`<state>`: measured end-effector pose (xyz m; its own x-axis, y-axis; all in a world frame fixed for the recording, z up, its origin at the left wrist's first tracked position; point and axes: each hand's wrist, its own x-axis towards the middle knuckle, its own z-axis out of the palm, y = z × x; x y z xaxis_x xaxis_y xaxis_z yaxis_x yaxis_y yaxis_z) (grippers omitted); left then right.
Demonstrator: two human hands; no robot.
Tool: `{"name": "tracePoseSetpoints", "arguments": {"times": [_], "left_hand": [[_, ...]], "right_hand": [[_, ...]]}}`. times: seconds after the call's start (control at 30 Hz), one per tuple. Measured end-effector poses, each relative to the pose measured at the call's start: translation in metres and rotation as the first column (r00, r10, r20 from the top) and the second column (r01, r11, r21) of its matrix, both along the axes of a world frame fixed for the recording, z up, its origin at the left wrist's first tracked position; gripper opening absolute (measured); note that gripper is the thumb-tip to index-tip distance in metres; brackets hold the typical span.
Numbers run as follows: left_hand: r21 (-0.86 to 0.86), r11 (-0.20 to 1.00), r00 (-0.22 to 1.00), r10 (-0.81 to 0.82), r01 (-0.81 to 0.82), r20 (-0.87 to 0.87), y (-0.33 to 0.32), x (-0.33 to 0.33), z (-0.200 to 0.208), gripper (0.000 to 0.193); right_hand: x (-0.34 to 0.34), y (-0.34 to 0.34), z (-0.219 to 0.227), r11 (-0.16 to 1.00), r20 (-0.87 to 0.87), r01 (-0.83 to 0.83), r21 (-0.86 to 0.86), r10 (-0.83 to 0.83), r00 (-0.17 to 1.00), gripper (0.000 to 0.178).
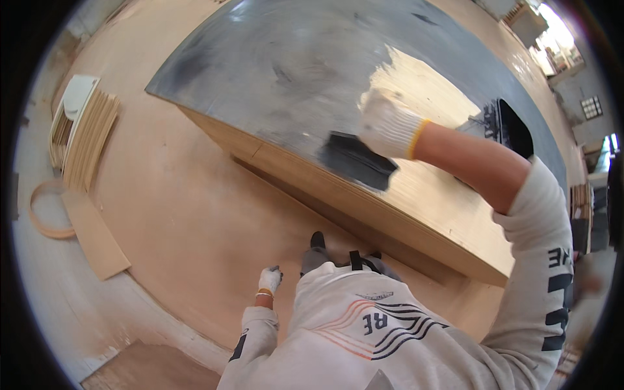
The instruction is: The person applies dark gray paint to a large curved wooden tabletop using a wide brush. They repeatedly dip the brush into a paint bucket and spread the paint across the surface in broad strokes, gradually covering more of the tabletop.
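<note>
Head view: right hand [389,123] curled, blurred, beside a black flat piece [359,160] at the near edge of the panel stack [448,211]; left hand [270,279] loosely curled beyond that edge; I cannot tell whether either grips anything.

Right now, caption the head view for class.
White knit-gloved right hand over a pale wooden panel partly coated dark grey.

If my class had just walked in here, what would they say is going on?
A person leans over a wooden stack. The gloved right hand is at a dark flat piece on top; blur hides its grip. The gloved left hand hangs low, away from the stack. Dark grey coating covers much of the top, while pale wood remains uncoated.
</note>
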<state>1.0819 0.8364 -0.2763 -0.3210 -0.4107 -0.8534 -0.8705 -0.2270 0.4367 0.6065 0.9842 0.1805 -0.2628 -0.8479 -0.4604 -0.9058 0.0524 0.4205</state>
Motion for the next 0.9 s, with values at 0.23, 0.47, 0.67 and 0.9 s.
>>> {"name": "tracePoseSetpoints", "arguments": {"times": [0.23, 0.47, 0.67, 0.9], "left_hand": [[0.069, 0.997, 0.997, 0.039, -0.035, -0.061, -0.004, -0.026, -0.015, 0.035], [0.119, 0.992, 0.997, 0.042, -0.035, -0.063, 0.015, -0.034, -0.026, 0.033], [0.107, 0.987, 0.992, -0.122, 0.117, 0.043, 0.026, -0.038, -0.016, 0.033], [0.119, 0.981, 0.988, -0.155, 0.152, 0.015, 0.006, -0.074, -0.017, 0.032]], "right_hand": [[0.008, -0.083, -0.01, 0.997, -0.115, -0.063, -0.046, 0.057, 0.992, 0.014], [0.018, 0.055, -0.004, 0.993, 0.07, 0.088, 0.083, -0.094, 0.993, 0.014], [0.021, 0.143, -0.026, 0.975, 0.012, 0.224, -0.012, -0.224, 0.975, 0.021], [0.015, 0.039, -0.019, 0.972, -0.1, -0.047, -0.231, 0.024, 0.995, 0.011]]}}
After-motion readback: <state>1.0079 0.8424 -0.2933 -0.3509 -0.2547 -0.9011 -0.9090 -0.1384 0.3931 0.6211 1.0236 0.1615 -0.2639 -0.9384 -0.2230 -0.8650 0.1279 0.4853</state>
